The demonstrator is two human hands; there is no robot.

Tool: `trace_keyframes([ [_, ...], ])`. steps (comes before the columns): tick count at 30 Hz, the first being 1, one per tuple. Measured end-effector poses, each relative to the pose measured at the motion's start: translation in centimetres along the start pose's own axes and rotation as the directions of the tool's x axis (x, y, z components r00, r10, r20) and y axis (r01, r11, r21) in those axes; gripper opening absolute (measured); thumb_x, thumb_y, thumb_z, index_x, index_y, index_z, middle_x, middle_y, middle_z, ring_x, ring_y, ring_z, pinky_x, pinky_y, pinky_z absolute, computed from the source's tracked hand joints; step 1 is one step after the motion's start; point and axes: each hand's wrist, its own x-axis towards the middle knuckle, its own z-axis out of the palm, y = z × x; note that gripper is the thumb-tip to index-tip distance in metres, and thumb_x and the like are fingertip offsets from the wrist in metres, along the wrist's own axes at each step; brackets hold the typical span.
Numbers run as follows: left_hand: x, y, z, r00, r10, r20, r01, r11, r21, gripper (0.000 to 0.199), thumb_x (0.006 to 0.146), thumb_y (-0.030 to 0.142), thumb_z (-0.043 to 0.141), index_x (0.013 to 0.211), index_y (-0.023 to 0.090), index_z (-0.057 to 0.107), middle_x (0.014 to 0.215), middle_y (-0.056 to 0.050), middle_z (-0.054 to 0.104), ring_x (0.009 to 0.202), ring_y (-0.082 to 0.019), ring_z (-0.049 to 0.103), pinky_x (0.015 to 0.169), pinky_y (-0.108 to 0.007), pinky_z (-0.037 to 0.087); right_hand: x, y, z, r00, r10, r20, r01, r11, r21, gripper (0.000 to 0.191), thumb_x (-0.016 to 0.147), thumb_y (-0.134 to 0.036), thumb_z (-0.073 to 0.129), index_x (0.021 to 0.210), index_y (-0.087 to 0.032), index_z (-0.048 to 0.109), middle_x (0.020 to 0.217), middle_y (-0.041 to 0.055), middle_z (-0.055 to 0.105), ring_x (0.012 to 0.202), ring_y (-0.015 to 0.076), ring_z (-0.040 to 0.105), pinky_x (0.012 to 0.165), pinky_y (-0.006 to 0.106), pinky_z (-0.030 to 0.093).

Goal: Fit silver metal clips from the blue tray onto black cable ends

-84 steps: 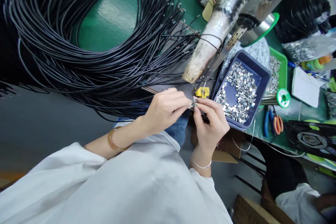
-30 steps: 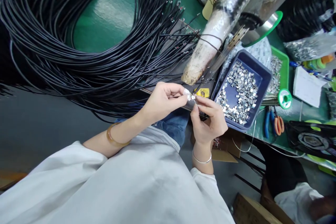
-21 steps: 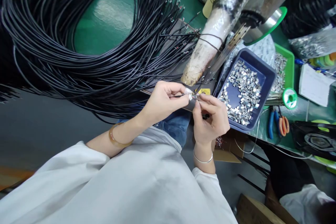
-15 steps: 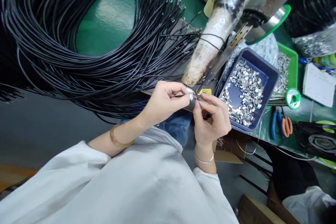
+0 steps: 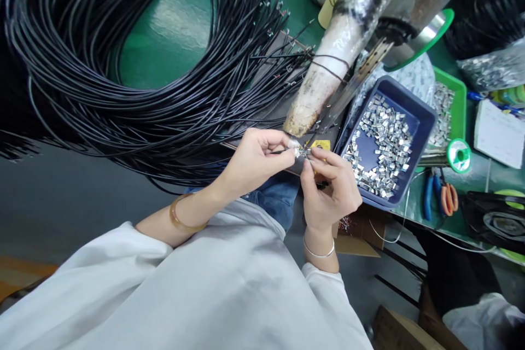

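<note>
My left hand (image 5: 266, 150) is closed in a pinch on a black cable (image 5: 279, 151), near its end. A white wrap covers one of its fingertips. At the cable's tip sits a small shiny metal piece (image 5: 302, 151), too small to make out fully. My right hand (image 5: 331, 180) is bent around that tip from the other side, thumb and fingers close together. What lies between its fingertips is too small to name. Right above the fingertips is the lower end of a white, stained tube (image 5: 305, 104). A yellow label (image 5: 321, 145) shows behind my right fingers.
A big bundle of black cables (image 5: 164, 104) covers the left of the green table (image 5: 176, 22). At right stand a blue tray (image 5: 422, 115) of small metal shells, a green tray (image 5: 459, 104), a solder spool (image 5: 458, 155) and pliers (image 5: 448, 198). Another person's sleeve (image 5: 479, 314) shows lower right.
My right thumb and fingertips have shifted slightly and parted a little at the cable's tip. My left hand keeps its pinch in nearly the same place.
</note>
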Motion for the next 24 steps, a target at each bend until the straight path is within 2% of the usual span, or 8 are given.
trace_keyframes([
  [6,0.02,0.27,0.30,1.000,0.021,-0.005,-0.021,0.999,-0.045,0.008,0.071,0.018,0.071,0.067,0.013,0.076,0.065,-0.001,0.069,0.059,-0.009,0.056,0.056,-0.020,0.046,0.54,-0.47,-0.07,1.000,0.020,-0.018,-0.019,0.999,0.027,0.019,0.084,-0.010,0.074,0.096,-0.025,0.072,0.104,0.0011,0.078,0.093,0.0162,0.076,0.072,0.029,0.065],
  [11,0.01,0.11,0.05,1.000,0.011,0.009,-0.011,0.999,-0.040,0.006,0.069,0.017,0.072,0.065,0.013,0.074,0.065,-0.001,0.069,0.061,-0.010,0.057,0.060,-0.021,0.049,0.20,-0.44,-0.30,0.999,0.002,0.036,-0.003,1.000,0.021,0.017,0.085,-0.011,0.073,0.095,-0.024,0.070,0.109,0.0028,0.077,0.094,0.0166,0.077,0.079,0.032,0.068],
  [14,-0.06,-0.02,-0.18,1.000,0.002,0.014,-0.001,1.000,-0.005,0.007,0.070,0.018,0.071,0.066,0.012,0.073,0.061,0.000,0.064,0.056,-0.008,0.051,0.055,-0.019,0.044,-0.07,-0.29,-0.34,0.998,-0.016,0.060,0.015,1.000,0.015,0.017,0.085,-0.010,0.073,0.094,-0.023,0.067,0.108,0.0036,0.078,0.096,0.0161,0.077,0.079,0.029,0.067],
  [17,-0.20,0.08,-0.33,0.999,-0.006,0.034,0.006,1.000,0.007,0.008,0.071,0.019,0.070,0.067,0.012,0.071,0.058,0.002,0.056,0.054,-0.007,0.045,0.051,-0.018,0.037,-0.15,-0.21,-0.34,0.999,-0.008,0.036,0.007,0.999,0.035,0.017,0.086,-0.009,0.072,0.095,-0.022,0.067,0.103,0.0030,0.079,0.093,0.0151,0.077,0.074,0.027,0.065],
  [21,-0.58,0.19,-0.52,0.992,-0.030,0.124,0.028,0.999,0.025,0.009,0.074,0.018,0.068,0.068,0.012,0.066,0.053,0.007,0.039,0.050,-0.004,0.029,0.046,-0.018,0.022,-0.07,-0.33,-0.52,0.990,0.129,0.057,-0.135,0.981,0.141,0.014,0.088,-0.011,0.070,0.093,-0.023,0.067,0.095,0.0000,0.079,0.085,0.0124,0.076,0.066,0.022,0.062],
  [24,-0.92,0.05,-0.59,0.979,-0.035,0.200,0.027,0.999,0.042,0.013,0.075,0.016,0.066,0.064,0.012,0.061,0.053,0.007,0.037,0.051,-0.004,0.029,0.046,-0.018,0.022,-0.08,-0.59,-0.79,0.979,0.191,0.079,-0.204,0.952,0.227,0.012,0.089,-0.011,0.069,0.091,-0.023,0.067,0.091,-0.0012,0.078,0.080,0.0113,0.075,0.061,0.021,0.060],
])
